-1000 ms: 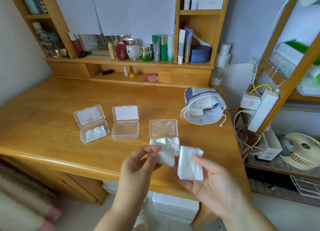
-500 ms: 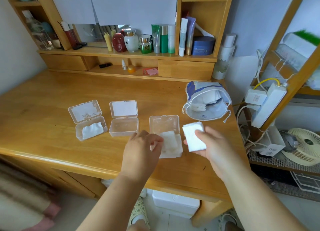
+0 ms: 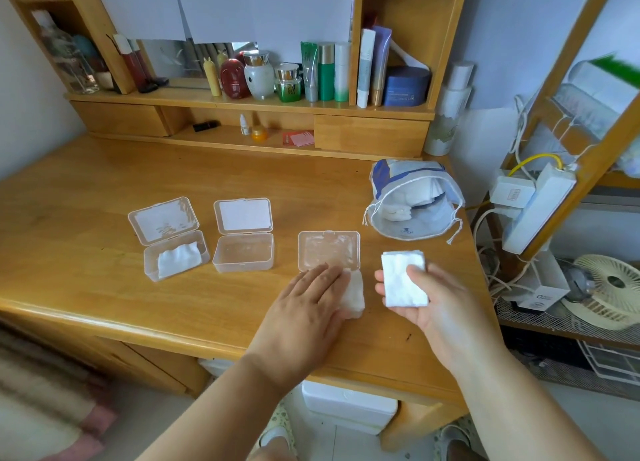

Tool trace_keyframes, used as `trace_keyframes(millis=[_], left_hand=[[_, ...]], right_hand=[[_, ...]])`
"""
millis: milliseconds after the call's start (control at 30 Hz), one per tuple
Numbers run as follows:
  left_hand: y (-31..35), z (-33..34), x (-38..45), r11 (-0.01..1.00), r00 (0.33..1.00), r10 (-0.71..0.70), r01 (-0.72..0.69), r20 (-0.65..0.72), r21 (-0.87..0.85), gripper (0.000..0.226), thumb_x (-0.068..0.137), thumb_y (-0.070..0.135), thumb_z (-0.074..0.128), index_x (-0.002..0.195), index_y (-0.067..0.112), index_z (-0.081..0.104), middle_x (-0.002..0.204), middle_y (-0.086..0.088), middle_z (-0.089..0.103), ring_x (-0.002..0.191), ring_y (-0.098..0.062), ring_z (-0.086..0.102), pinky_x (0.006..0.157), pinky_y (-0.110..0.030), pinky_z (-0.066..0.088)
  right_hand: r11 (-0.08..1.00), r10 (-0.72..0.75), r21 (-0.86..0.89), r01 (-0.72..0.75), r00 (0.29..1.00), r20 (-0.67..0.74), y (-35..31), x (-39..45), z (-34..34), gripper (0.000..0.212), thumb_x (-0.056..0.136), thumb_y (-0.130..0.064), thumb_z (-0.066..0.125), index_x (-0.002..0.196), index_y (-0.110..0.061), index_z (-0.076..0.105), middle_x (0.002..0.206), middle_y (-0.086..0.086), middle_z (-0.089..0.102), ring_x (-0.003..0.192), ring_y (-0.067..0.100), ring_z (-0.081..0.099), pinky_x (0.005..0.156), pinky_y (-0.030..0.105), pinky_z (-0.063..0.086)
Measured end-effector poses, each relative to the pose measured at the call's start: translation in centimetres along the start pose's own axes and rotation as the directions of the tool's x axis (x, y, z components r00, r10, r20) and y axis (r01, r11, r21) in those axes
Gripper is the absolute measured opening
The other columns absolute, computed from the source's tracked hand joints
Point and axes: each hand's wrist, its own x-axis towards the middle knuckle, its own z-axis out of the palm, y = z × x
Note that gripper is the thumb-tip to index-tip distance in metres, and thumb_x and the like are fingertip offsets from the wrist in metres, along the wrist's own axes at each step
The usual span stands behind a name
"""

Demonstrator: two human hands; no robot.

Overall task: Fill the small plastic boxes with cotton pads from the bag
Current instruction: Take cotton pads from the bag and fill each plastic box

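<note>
Nearest, the left hand (image 3: 311,299) lies flat with straight fingers, pressing cotton pads (image 3: 353,296) down into the right-hand box (image 3: 329,252), whose base it mostly covers; only the clear lid shows just beyond the fingertips. To do this well, I judge the press should be even and square, so the pads settle under the rim and the lid can fold over without catching an edge; the white corner showing beside the fingers likely needs tucking in. Just to the right of that hand, the right hand (image 3: 415,292) is raised above the desk (image 3: 104,287), thumb curled over a small stack of pads (image 3: 403,278) resting on its fingers, ready for another box. Farther left of the left hand stands the middle box (image 3: 243,252), open and with no pads, then the left box (image 3: 176,256), partly filled. Beyond the right hand the bag (image 3: 412,201) lies open-mouthed, more pads inside.
</note>
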Motion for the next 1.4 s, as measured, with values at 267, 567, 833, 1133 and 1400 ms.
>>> trace_keyframes(millis=[267,567,833,1133,1400], left_hand=[[-1.2,1.4,-0.3,0.988,0.965,0.148,-0.153,-0.215,-0.008,0.034,0.088,0.022,0.050,0.110,0.009,0.071,0.116,-0.006,0.069,0.108,-0.023,0.065,0.088,-0.037,0.055],[-1.7,1.2,-0.6,0.971,0.965,0.228,-0.216,-0.128,0.104,0.037,0.089,0.020,0.049,0.123,0.012,0.064,0.127,-0.006,0.063,0.116,-0.023,0.060,0.101,-0.038,0.043],[-2.0,0.7,-1.0,0.972,0.955,0.148,-0.188,-0.257,-0.139,0.022,0.081,0.006,0.067,0.101,0.011,0.072,0.116,-0.004,0.068,0.111,-0.022,0.062,0.103,-0.033,0.042],[-2.8,0.5,2.1,0.998,0.959,-0.043,0.027,-0.279,-0.064,0.026,0.067,-0.002,0.078,0.088,0.014,0.076,0.101,-0.004,0.073,0.091,-0.024,0.070,0.080,-0.038,0.056],[-4.9,1.7,10.6,0.964,0.957,-0.265,0.266,-0.116,-0.008,0.031,0.085,0.003,0.052,0.110,0.015,0.067,0.114,-0.001,0.065,0.097,-0.027,0.061,0.075,-0.029,0.043]], right_hand=[[0.996,0.084,-0.041,-0.085,0.996,-0.033,1.8,0.1,1.2,0.016,0.095,-0.009,0.051,0.094,-0.015,0.065,0.097,0.011,0.068,0.091,0.024,0.064,0.078,0.040,0.053],[0.998,0.050,-0.042,-0.053,0.997,-0.065,1.8,-0.3,1.3,0.020,0.096,-0.008,0.049,0.087,-0.018,0.065,0.085,0.002,0.072,0.081,0.016,0.067,0.071,0.032,0.055],[0.990,-0.026,-0.139,0.015,0.997,-0.079,1.9,-0.9,0.2,0.018,0.096,-0.012,0.049,0.096,-0.017,0.066,0.094,0.012,0.072,0.092,0.028,0.068,0.079,0.039,0.055],[0.970,-0.208,-0.123,0.210,0.978,0.028,3.3,-0.4,-2.1,0.024,0.087,-0.029,0.053,0.103,-0.019,0.068,0.095,0.009,0.074,0.091,0.025,0.070,0.075,0.032,0.055],[0.928,-0.301,-0.193,0.319,0.947,0.115,4.0,-0.2,-2.6,0.025,0.086,-0.037,0.051,0.105,-0.039,0.067,0.096,0.003,0.074,0.092,0.019,0.070,0.080,0.037,0.053]])
